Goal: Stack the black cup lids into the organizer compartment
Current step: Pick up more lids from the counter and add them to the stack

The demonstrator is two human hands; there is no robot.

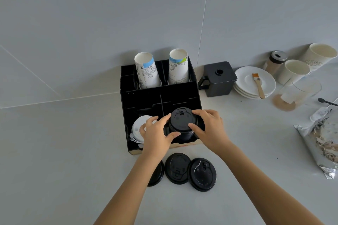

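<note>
We see 2 bare forearms rising from the bottom edge of the frame and converging toward the centre. The left hand [157,133] sits just left of centre, palm down, fingers curled inward, thumb stretched toward the right. The right hand [208,128] sits just right of centre, mirrored, its fingers [198,113] arched over the top and thumb pointing left. Both wrists are slightly bent, the 2 hands close together, cupped and facing each other.

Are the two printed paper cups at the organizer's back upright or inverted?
Inverted: both printed paper cups stand narrow base up, wide rims down inside the organizer.
</note>
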